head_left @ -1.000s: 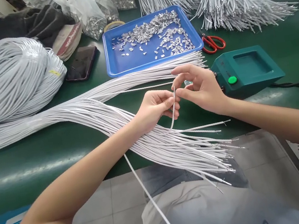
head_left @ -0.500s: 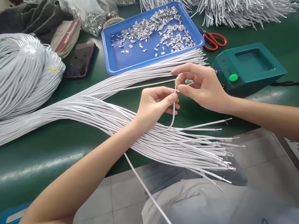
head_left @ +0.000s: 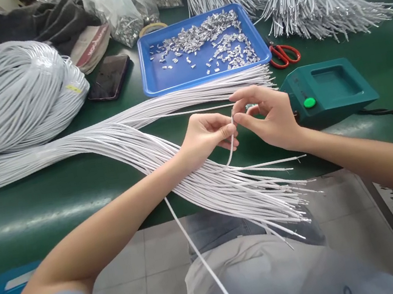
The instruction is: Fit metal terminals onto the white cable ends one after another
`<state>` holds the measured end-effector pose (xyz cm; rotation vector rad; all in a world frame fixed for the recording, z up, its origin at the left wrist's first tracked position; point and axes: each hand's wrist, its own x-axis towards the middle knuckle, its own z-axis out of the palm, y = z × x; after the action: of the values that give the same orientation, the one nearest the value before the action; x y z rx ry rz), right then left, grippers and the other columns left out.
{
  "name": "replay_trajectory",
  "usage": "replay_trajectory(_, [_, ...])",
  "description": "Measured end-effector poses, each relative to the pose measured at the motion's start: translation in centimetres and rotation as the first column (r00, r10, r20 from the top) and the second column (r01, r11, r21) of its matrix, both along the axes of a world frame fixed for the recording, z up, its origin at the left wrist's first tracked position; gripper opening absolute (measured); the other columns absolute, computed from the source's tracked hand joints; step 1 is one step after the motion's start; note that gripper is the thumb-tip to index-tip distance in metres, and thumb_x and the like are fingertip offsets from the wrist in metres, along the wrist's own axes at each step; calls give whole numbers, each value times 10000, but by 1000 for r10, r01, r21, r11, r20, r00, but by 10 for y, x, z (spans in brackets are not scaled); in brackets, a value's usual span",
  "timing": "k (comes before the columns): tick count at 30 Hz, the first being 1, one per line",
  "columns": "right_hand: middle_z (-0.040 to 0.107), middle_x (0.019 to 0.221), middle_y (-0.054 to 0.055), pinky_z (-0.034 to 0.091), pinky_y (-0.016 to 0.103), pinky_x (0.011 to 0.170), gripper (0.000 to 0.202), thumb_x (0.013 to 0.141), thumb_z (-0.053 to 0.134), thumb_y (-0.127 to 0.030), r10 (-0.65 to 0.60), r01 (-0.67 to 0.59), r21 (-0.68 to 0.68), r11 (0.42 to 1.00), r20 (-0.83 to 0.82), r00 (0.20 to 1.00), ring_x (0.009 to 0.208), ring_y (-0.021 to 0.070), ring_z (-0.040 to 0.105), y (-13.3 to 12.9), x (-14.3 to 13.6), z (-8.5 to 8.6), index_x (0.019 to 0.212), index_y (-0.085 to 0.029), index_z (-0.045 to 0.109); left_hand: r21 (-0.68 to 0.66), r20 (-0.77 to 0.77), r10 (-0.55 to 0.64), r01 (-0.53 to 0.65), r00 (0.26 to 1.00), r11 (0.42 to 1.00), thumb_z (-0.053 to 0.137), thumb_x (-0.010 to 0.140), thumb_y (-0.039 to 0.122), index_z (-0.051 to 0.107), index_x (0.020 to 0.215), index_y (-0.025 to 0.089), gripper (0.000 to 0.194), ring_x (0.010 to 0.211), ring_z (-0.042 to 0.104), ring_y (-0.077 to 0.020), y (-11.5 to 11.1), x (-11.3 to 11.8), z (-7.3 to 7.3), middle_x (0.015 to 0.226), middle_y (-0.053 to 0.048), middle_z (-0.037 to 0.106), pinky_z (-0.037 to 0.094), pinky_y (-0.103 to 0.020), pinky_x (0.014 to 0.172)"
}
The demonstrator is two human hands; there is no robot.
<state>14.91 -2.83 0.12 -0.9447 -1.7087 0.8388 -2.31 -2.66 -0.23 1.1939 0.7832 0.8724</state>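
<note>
My left hand [head_left: 207, 137] pinches a white cable [head_left: 233, 148] close to its upper end, above the spread bundle of white cables [head_left: 203, 186]. At that same cable's tip, the thumb and index finger of my right hand [head_left: 267, 114] are closed together; whatever small part lies between them is too small to make out. The two hands nearly touch. Just beyond them sits a blue tray [head_left: 176, 77] with many small silvery metal pieces [head_left: 195, 35]. A green device [head_left: 331, 93] with a green button stands right of my right hand.
Red-handled scissors [head_left: 285, 55] lie right of the tray. A dark phone [head_left: 109, 79] and a big grey cable coil [head_left: 9, 99] are at the left. Plastic bags of metal pieces [head_left: 125, 25] stand behind. More cable bundles [head_left: 323, 3] lie at the back right.
Both hands keep their hold at the cable's tip, with the fingers shifted only slightly. The whole view has moved a little.
</note>
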Motion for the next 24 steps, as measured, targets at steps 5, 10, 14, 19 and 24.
replay_trajectory(5, [601,702,-36,438,228,547,192,738,673,-175,50,-56,-87,995,-74,996,651,94,587,0,-1,2,914,-204,603,112,-101,-49,60,994,992,759,758,439,668,759,112,340,538,640,-128,0,-2,-1,663,-31,657,549,-256,520])
replay_trajectory(10, [542,613,-73,338,187,473,340,591,762,-191,89,-307,-513,801,-406,910,548,57,457,5,-6,7,873,-192,572,741,-468,345,149,814,654,588,860,297,697,738,185,198,631,594,-146,8,-16,3,672,-52,657,457,-276,607])
replay_trajectory(14, [506,586,-87,268,152,437,412,522,758,-146,8,-519,-721,458,-581,814,518,40,400,6,-7,12,885,-182,567,851,-479,515,230,711,473,547,854,237,720,745,208,206,626,546,-152,8,-19,6,706,-63,689,375,-289,593])
replay_trajectory(19, [592,672,-37,412,194,477,227,680,680,-246,65,-282,-508,814,-403,913,576,73,508,8,-5,5,881,-175,602,588,-334,362,-108,870,802,638,813,287,713,745,154,167,591,557,-124,1,-6,3,683,-45,691,415,-251,576])
replay_trajectory(24, [695,902,35,514,227,572,308,751,558,-122,28,-31,42,999,71,997,800,135,636,12,0,-8,1045,-190,619,165,-184,155,-125,971,978,771,708,404,722,704,131,276,548,507,-87,4,-4,4,648,-35,673,376,-219,520])
